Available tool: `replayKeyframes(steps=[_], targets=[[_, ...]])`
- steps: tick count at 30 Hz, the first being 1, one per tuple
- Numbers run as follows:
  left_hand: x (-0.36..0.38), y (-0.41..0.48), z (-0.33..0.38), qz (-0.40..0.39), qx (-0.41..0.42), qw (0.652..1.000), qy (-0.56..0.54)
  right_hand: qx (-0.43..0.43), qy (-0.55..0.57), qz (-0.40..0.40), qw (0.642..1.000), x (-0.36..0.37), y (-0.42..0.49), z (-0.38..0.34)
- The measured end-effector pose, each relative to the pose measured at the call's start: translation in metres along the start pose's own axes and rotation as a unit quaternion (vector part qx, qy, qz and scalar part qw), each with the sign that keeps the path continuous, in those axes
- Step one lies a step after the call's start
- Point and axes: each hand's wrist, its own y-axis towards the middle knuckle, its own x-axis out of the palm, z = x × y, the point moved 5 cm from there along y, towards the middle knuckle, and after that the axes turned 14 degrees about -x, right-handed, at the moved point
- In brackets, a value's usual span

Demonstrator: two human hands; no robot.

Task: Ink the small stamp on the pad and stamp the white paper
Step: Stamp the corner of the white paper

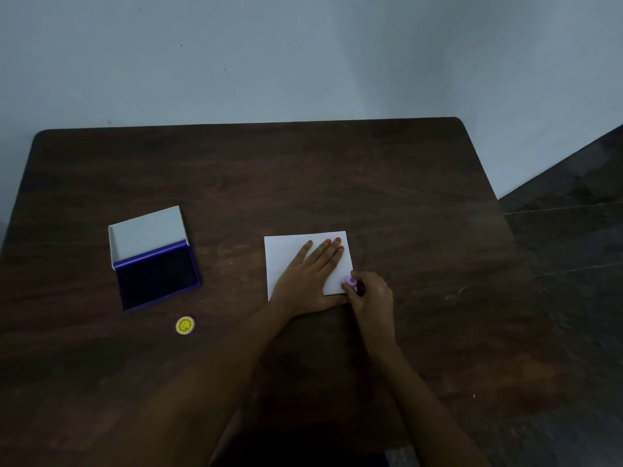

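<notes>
Right hand (371, 294), small stamp (349, 281) at paper (286, 254) edge.

No words, brands or numbers readable anywhere; the one sign on show is a smiley face printed on the round yellow cap (185, 325), lying on the table well left of the right hand (372, 299) pinching the small stamp (349, 281), just beside the ink pad (158, 277)
</notes>
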Motion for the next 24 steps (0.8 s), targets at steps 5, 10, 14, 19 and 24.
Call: replayKeyframes(steps=[5, 10, 14, 19, 24], targets=[[0.001, 0.0, 0.001, -0.006, 0.002, 1.0, 0.004, -0.01, -0.013, 0.0, 1.0, 0.001, -0.004, -0.002], [0.0, 0.0, 0.001, -0.004, 0.001, 1.0, 0.001, -0.006, -0.019, -0.007, 1.0, 0.003, -0.004, -0.001], [0.0, 0.0, 0.001, -0.004, 0.002, 1.0, 0.005, -0.003, -0.003, -0.032, 0.999, 0.002, -0.001, 0.001], [-0.001, -0.001, 0.001, 0.0, -0.005, 1.0, -0.001, 0.195, 0.19, 0.135, 0.953, -0.019, -0.008, 0.018], [0.0, 0.0, 0.001, -0.007, -0.01, 1.0, 0.002, 0.364, 0.48, 0.261, 0.755, -0.035, -0.022, 0.039]])
